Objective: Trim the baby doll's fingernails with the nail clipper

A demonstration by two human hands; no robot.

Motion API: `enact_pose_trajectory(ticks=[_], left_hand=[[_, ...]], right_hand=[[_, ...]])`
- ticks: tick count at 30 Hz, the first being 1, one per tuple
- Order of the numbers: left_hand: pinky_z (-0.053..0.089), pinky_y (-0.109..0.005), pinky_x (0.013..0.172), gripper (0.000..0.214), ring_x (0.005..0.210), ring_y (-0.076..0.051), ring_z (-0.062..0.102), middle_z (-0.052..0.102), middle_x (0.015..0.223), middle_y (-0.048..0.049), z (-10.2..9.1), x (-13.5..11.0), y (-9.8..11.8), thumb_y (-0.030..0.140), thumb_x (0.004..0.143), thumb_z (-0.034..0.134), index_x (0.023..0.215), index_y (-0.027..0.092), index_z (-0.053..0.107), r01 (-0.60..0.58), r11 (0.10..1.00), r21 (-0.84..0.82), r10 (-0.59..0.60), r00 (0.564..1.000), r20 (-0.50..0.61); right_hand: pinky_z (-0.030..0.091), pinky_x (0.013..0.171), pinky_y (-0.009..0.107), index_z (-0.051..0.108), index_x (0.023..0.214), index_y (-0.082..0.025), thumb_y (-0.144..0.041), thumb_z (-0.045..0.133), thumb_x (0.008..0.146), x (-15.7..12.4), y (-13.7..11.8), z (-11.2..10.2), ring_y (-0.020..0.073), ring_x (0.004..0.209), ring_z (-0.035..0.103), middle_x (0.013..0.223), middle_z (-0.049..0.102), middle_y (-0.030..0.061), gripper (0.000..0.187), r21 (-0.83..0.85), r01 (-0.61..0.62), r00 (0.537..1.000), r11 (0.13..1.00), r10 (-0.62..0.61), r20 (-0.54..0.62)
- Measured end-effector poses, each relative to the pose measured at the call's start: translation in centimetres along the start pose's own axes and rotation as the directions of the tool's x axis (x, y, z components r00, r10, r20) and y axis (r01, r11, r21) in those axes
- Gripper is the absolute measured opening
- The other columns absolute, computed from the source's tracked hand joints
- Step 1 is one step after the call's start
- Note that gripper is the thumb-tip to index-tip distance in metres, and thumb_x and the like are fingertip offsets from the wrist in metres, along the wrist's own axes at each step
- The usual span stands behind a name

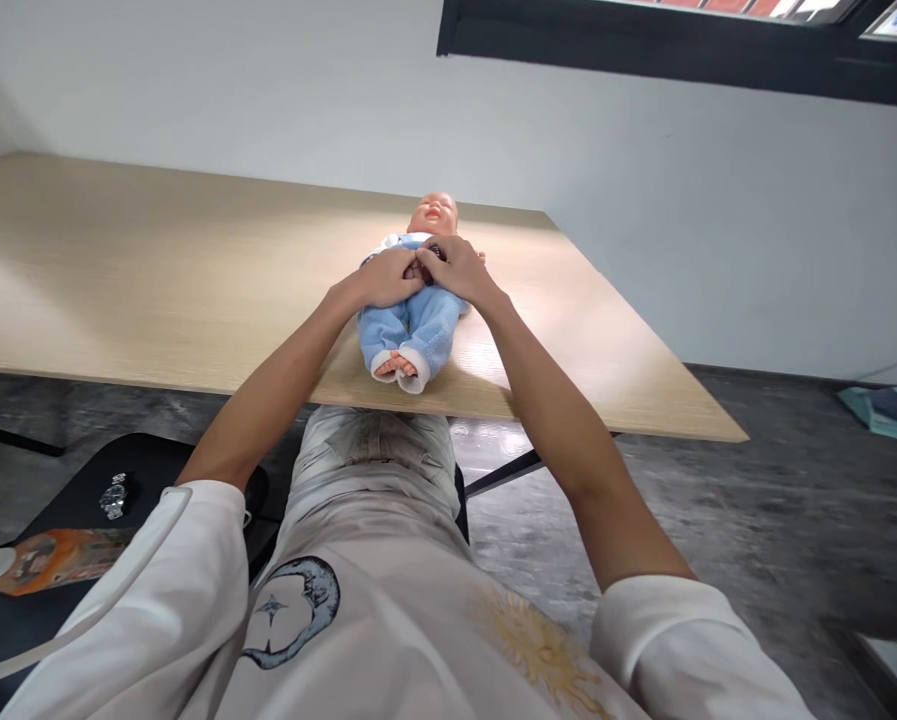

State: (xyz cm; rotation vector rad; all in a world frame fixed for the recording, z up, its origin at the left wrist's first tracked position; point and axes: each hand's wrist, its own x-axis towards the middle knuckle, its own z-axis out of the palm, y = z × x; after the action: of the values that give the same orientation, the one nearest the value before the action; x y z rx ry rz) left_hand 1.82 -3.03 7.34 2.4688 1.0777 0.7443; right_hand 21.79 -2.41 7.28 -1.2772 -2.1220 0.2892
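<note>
A baby doll [427,318] in a light blue outfit with white cuffs lies on its back on the table, its feet towards me and its head at the far end. Over its belly, my left hand [390,277] and my right hand [454,266] meet with fingers curled inward. A small dark thing [436,252] shows between them at the doll's front; its kind is too small to tell. Both sets of fingertips are partly hidden.
The wooden table [193,270] runs off to the left, its right corner near me. On a black chair [155,460] at lower left lie a wristwatch [115,496] and an orange packet [65,558]. A wall with a dark window frame [605,45] stands behind.
</note>
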Motion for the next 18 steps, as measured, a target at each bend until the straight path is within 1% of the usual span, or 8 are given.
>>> enact_pose_trajectory(ticks=[4,9,14,16,18], left_hand=[[0.056,-0.044,0.103,0.013,0.107,-0.031,0.073,0.077,0.097,-0.0081,0.2,0.1,-0.1,0.020,0.086,0.067,0.099,0.020,0.070,0.001,0.999,-0.039,-0.002,1.000,-0.014],[0.055,-0.045,0.104,0.012,0.112,-0.034,0.073,0.074,0.093,-0.0075,0.8,0.5,-0.6,0.021,0.088,0.069,0.100,0.018,0.072,0.017,0.994,-0.112,-0.023,0.999,-0.046],[0.054,-0.044,0.105,0.006,0.115,-0.035,0.073,0.071,0.092,-0.0068,0.8,0.6,-0.6,0.021,0.089,0.071,0.094,0.018,0.070,0.044,0.985,-0.170,-0.052,0.998,-0.046],[0.054,-0.044,0.104,0.005,0.114,-0.035,0.072,0.069,0.089,-0.0061,0.7,0.4,-0.2,0.018,0.087,0.072,0.091,0.019,0.069,0.050,0.984,-0.170,-0.058,0.997,-0.042],[0.053,-0.045,0.104,0.009,0.111,-0.034,0.073,0.067,0.087,-0.0056,0.7,0.3,0.3,0.015,0.083,0.074,0.088,0.019,0.067,0.056,0.990,-0.133,-0.060,0.998,-0.033]], right_hand=[[0.061,0.102,0.053,0.066,0.090,-0.027,-0.056,0.059,0.114,0.0,0.2,0.0,0.0337,0.100,0.072,0.093,0.078,0.0096,0.039,0.003,0.025,0.999,1.000,-0.025,-0.020],[0.062,0.099,0.050,0.066,0.087,-0.024,-0.053,0.056,0.115,-0.1,0.5,0.1,0.0316,0.096,0.076,0.091,0.078,0.0091,0.042,0.009,0.050,0.998,0.999,-0.049,-0.048],[0.063,0.096,0.047,0.071,0.094,-0.026,-0.074,0.056,0.113,0.0,1.2,0.0,0.0337,0.102,0.077,0.088,0.077,0.0086,0.054,0.003,0.024,0.999,1.000,-0.024,-0.023],[0.064,0.096,0.048,0.072,0.094,-0.026,-0.077,0.054,0.113,-0.1,1.3,-0.1,0.0339,0.101,0.077,0.089,0.077,0.0092,0.057,0.015,0.021,1.000,1.000,-0.020,-0.023],[0.064,0.095,0.049,0.072,0.094,-0.025,-0.077,0.052,0.113,-0.2,1.2,-0.1,0.0337,0.098,0.077,0.089,0.077,0.0098,0.059,0.032,0.030,0.999,0.999,-0.029,-0.028]])
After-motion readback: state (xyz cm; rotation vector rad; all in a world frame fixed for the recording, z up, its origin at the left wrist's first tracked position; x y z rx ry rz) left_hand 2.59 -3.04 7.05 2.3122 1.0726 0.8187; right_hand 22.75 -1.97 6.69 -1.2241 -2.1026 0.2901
